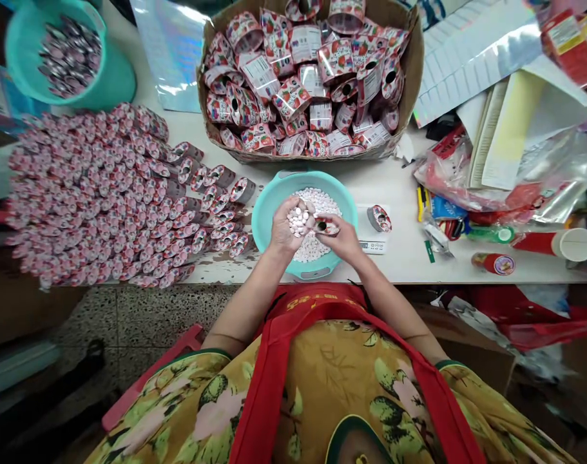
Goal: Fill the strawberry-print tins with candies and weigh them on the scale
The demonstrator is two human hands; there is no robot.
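My left hand (282, 233) is cupped, palm up, around a small heap of white tablet candies (298, 222). Pinched in the fingers of my right hand (346, 241) is a small strawberry-printed container (326, 227), its round dark opening facing up beside the heap. Both hands are above a turquoise basin (263, 216) that holds many more loose white tablets (322, 198). To the right of the basin, a similar printed container (381, 219) rests on a white digital scale (372, 247). My right fingertips partly cover the held container.
Many printed containers (95, 193) stand packed on the left. Behind the basin is a cardboard box (413, 84) heaped with containers. A turquoise bucket (119, 80) of shiny pieces stands back left. Papers (510, 129), a red tube (537, 242) and a small jar (493, 263) occupy the right.
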